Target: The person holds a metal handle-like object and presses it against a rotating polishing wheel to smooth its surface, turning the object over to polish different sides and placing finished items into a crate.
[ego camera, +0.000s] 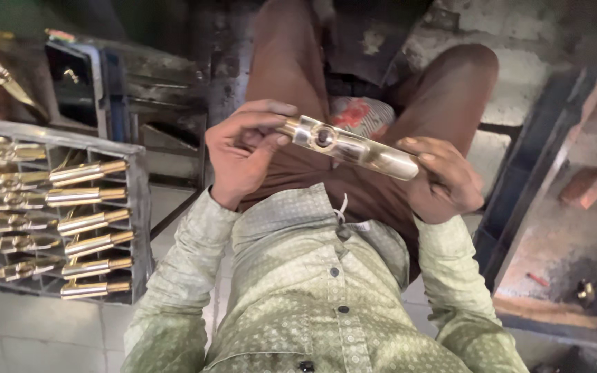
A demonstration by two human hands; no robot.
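The person sits with the knees apart, looking down at both hands, which hold a polished metal fitting [349,146] between them above the lap. The fitting is a long tube, brass-coloured at its left tip and silvery along the rest, with a round hole in a raised collar near its left end; it lies tilted, the left end higher than the right. The left hand [243,148] grips the brass tip, its fingers [260,110] curled closed over the end with the thumb pressed from below. The right hand [443,179] supports the other end, its fingers [419,146] wrapped partly round the tube and closed on it. Behind the fitting lie brown trousers [291,62] and a red patterned cloth [361,114] between the legs. The sleeves and front of a pale green patterned shirt [312,290] fill the lower view. To the left, well apart from the hands, a grey crate [139,207] divided into compartments holds rows of similar brass and silver fittings [95,221], lying side by side. To the right stands a dusty low platform [561,242] with a brick [585,186] on it.
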